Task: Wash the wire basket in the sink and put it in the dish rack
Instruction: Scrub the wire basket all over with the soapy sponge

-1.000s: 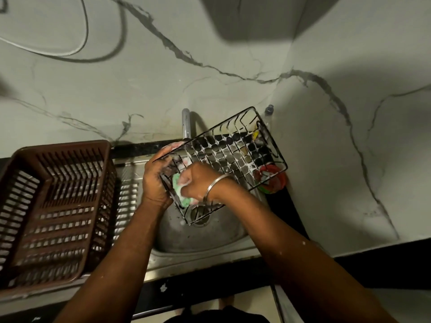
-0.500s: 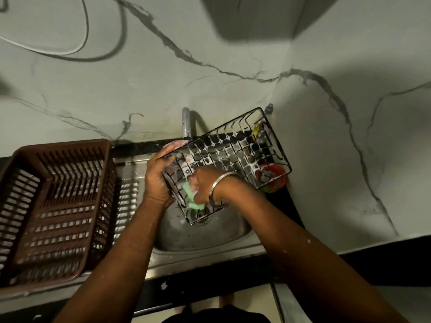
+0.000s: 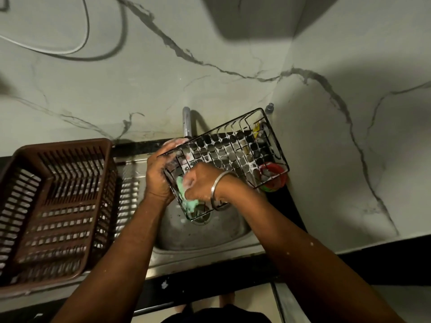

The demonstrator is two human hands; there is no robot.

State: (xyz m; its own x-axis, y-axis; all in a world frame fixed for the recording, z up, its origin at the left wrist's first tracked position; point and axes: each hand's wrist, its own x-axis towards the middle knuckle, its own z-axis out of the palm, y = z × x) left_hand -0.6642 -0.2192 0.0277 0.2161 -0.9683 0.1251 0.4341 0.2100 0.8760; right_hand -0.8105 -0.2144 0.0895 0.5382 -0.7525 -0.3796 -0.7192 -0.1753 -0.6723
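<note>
**Scrubbing a soapy wire basket over the sink**

Tilted above the sink (image 3: 182,237) in the middle of the frame, the wire basket (image 3: 233,152) has its low corner near the drain and its high end toward the wall corner at right. The left hand (image 3: 158,176) curls round the basket's left rim. The right hand (image 3: 201,183) pinches a green sponge (image 3: 186,198) against the wires inside. The basket looks light and stiff, so it should not flex, but its thin wires are wet with suds and likely slippery. A firm hold on the thicker outer rim seems safest, with fingers hooked through the mesh. The brown dish rack (image 3: 63,145) sits on the surface at left, just beside the sink.
</note>
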